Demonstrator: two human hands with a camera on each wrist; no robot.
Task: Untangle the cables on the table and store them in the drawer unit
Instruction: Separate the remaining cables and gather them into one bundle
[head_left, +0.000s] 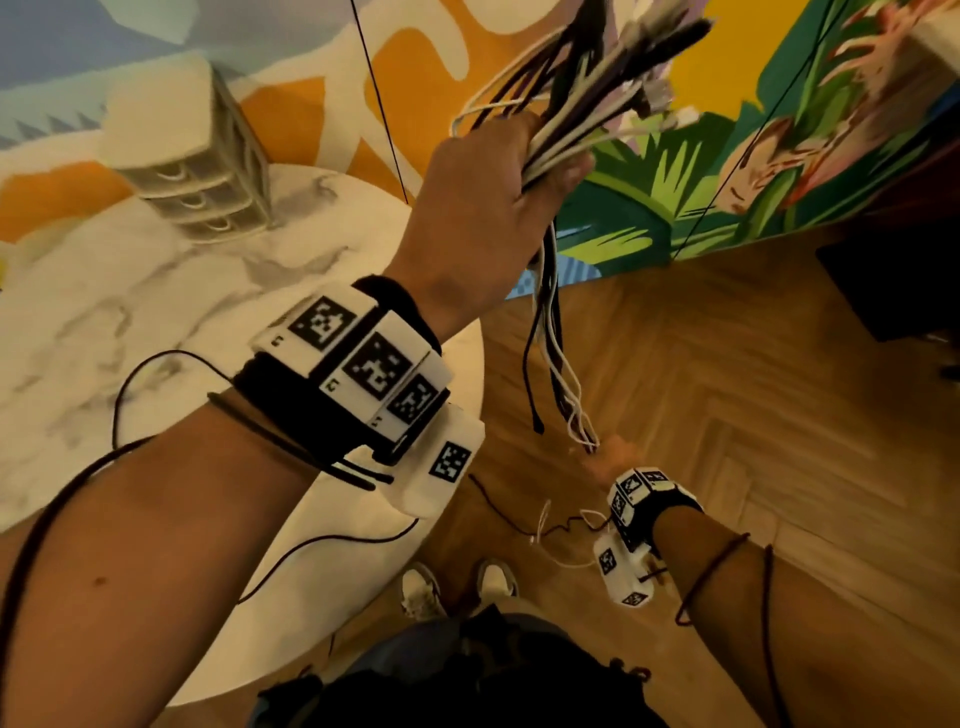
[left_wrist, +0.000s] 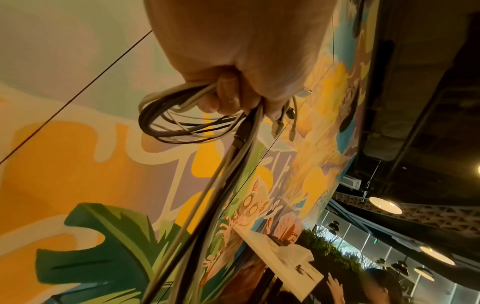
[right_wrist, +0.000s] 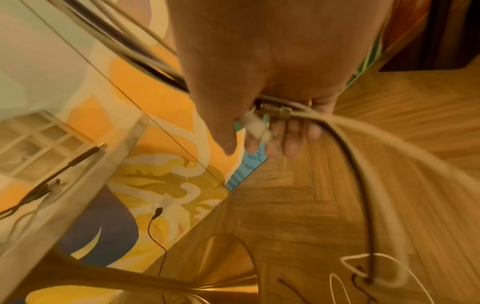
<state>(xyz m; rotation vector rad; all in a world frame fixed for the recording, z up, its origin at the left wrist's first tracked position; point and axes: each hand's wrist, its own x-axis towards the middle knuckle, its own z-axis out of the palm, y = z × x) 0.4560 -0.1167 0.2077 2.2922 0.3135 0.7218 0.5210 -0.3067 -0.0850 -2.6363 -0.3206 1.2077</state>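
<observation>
My left hand (head_left: 498, 192) is raised high and grips a thick bundle of black and white cables (head_left: 597, 98); its curled fingers (left_wrist: 221, 96) hold loops of the cables (left_wrist: 182, 123). Strands hang from the fist down to my right hand (head_left: 608, 457), low above the floor, which holds their lower ends. In the right wrist view the right hand (right_wrist: 270, 127) curls round cable plugs (right_wrist: 275, 112), with cables (right_wrist: 363, 164) trailing off. The white drawer unit (head_left: 197, 156) stands on the marble table (head_left: 130, 312) at the far left, its drawers shut.
The round table's edge (head_left: 467, 364) lies just left of the hanging cables. A painted mural wall (head_left: 727, 156) stands behind. Wooden herringbone floor (head_left: 727, 415) lies to the right, with thin loose wires (head_left: 545, 525) near my shoes (head_left: 457, 587). A dark object (head_left: 893, 280) sits far right.
</observation>
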